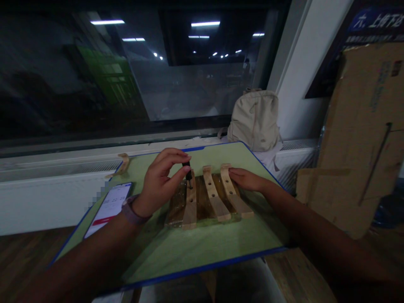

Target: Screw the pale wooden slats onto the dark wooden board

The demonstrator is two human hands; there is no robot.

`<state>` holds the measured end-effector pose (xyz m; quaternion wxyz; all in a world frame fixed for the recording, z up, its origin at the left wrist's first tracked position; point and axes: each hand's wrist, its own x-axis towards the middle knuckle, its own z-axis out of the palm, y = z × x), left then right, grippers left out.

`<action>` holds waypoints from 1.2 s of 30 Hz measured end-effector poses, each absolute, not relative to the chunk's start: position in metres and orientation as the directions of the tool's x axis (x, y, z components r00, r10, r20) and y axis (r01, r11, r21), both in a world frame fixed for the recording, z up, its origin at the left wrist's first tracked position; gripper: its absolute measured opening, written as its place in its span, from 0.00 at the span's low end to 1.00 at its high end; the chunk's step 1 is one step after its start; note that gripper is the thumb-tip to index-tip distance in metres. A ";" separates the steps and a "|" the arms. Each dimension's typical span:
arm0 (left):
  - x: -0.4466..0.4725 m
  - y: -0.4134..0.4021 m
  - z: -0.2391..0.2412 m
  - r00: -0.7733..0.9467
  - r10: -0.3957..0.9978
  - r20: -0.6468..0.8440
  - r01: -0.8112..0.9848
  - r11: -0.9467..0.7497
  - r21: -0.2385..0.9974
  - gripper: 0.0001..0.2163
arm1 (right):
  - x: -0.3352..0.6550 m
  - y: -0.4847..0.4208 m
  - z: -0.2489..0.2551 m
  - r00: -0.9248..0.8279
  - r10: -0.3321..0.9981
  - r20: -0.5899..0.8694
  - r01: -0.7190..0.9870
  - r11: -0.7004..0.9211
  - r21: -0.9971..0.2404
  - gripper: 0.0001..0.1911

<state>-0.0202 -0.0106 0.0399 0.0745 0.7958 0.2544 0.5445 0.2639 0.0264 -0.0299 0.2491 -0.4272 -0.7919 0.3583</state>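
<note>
Nearest to us is the table [170, 252], a green surface with a blue edge, which extends beneath both hands. On our left wrist we wear a band [135, 209]; to the left of that hand lies a phone [109, 204], screen up. With our left hand [162, 174] we hold a driver [188, 171] by its black handle, thumb and fingers closed around it. The driver stands nearly upright, and its tip is down at the left piece [190, 216], beyond that piece's near hole. The left piece lies just right of the left hand; the middle piece [218, 205] and the right piece [235, 198] follow toward our right hand [246, 179]. All three wooden pieces lie across a shiny brown slab [202, 190]. We keep the right hand against the far right side of the right piece; we cannot tell whether its fingers close on it. Beyond the left hand, to its left, a fourth piece [124, 165] lies at the table edge. Well right of the right hand stands cardboard [356, 147]. Beyond the right hand we find a backpack [255, 120], then the dark window [189, 90].
</note>
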 end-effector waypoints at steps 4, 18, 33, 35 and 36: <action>-0.020 -0.012 0.038 0.257 0.516 0.817 0.328 -0.842 0.429 0.07 | 0.264 0.027 -0.031 -0.499 0.861 0.096 0.509 0.381 -0.772 0.25; -0.022 -0.010 0.035 0.224 0.546 0.807 0.322 -0.823 0.468 0.06 | 0.264 0.026 -0.028 -0.518 0.852 0.080 0.517 0.387 -0.764 0.24; -0.021 -0.013 0.033 0.216 0.634 0.742 0.248 -0.771 0.587 0.07 | 0.263 0.027 -0.030 -0.506 0.857 0.098 0.504 0.385 -0.773 0.22; -0.020 -0.016 0.033 0.230 0.688 0.688 0.209 -0.726 0.656 0.09 | 0.264 0.028 -0.031 -0.500 0.861 0.096 0.506 0.380 -0.775 0.23; -0.019 -0.017 0.033 0.236 0.700 0.674 0.191 -0.714 0.674 0.09 | 0.264 0.028 -0.031 -0.495 0.864 0.097 0.509 0.378 -0.773 0.23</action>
